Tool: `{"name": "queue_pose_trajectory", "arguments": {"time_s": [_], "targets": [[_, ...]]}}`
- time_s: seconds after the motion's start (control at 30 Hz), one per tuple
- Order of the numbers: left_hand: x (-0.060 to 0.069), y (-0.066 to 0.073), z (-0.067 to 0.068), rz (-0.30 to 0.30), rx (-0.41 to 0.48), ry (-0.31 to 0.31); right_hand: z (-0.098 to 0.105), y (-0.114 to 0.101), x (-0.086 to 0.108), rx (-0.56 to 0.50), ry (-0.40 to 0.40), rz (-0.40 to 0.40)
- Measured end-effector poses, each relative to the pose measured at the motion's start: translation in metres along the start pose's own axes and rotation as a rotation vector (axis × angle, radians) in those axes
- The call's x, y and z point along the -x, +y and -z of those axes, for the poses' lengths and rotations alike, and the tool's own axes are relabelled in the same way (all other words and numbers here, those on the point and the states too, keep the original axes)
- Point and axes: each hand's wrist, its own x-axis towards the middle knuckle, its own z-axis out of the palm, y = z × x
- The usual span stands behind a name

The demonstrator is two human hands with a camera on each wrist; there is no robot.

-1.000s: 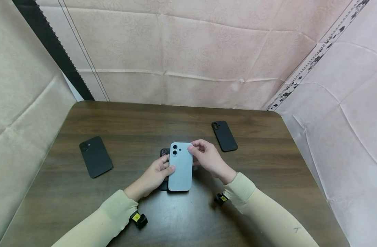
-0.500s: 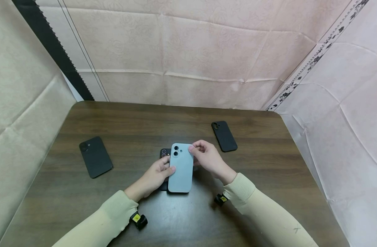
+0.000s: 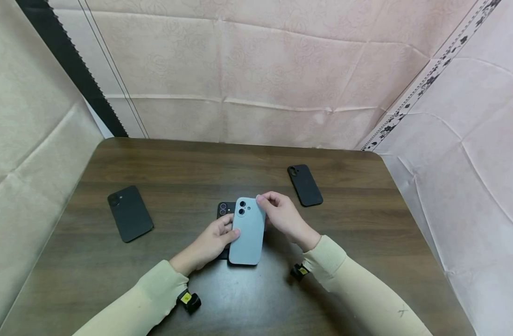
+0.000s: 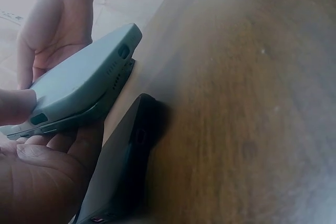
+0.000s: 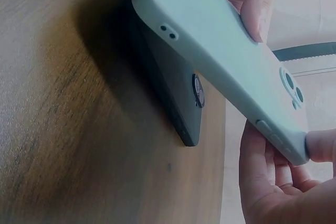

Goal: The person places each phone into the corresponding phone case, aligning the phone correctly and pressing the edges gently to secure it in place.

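A light blue phone case [image 3: 247, 233] is held up with its camera cutouts facing up. In the left wrist view, a darker edge, apparently a phone [image 4: 84, 120], shows along its underside with a narrow gap. My left hand [image 3: 210, 241] grips the left long side, thumb on the back and fingers underneath. My right hand [image 3: 283, 217] pinches the top right corner, as the right wrist view also shows. Below lies a black phone or cased phone [image 5: 176, 80] on the table, partly hidden by the blue case.
A dark phone or case [image 3: 131, 213] lies on the left of the brown wooden table [image 3: 189, 172]. A black phone case [image 3: 305, 185] with a camera cutout lies at the back right. Pale cloth hangings [image 3: 256, 70] stand around the table.
The blue case has tilted slightly clockwise and shifted a little towards me, uncovering more of the black phone's camera end. Both hands keep their hold.
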Motion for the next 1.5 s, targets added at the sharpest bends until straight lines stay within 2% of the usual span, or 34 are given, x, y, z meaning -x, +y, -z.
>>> {"name": "queue_pose_trajectory", "arguments": {"time_s": [0.3,0.5,0.77,0.9,1.27,1.37,1.5], "targets": [[0.001,0.000,-0.002,0.011,0.004,0.010,-0.002,0.001,-0.001,0.062,0.034,-0.013],[0.000,0.000,-0.003,0.010,-0.030,0.005,-0.002,0.005,-0.002,0.068,0.063,-0.012],[-0.002,-0.002,-0.002,0.052,-0.107,0.071,0.000,0.009,-0.003,0.033,0.106,0.001],[-0.003,-0.002,-0.001,0.038,-0.130,0.083,0.002,0.008,-0.003,0.015,0.112,0.005],[0.000,0.005,-0.002,-0.023,-0.152,0.121,0.004,-0.001,-0.001,-0.040,0.043,-0.021],[0.000,0.006,-0.001,-0.041,-0.132,0.142,0.003,-0.001,0.000,-0.031,-0.002,-0.043],[-0.001,0.007,0.001,-0.075,-0.094,0.200,0.001,0.000,0.002,-0.038,-0.073,-0.053]]}}
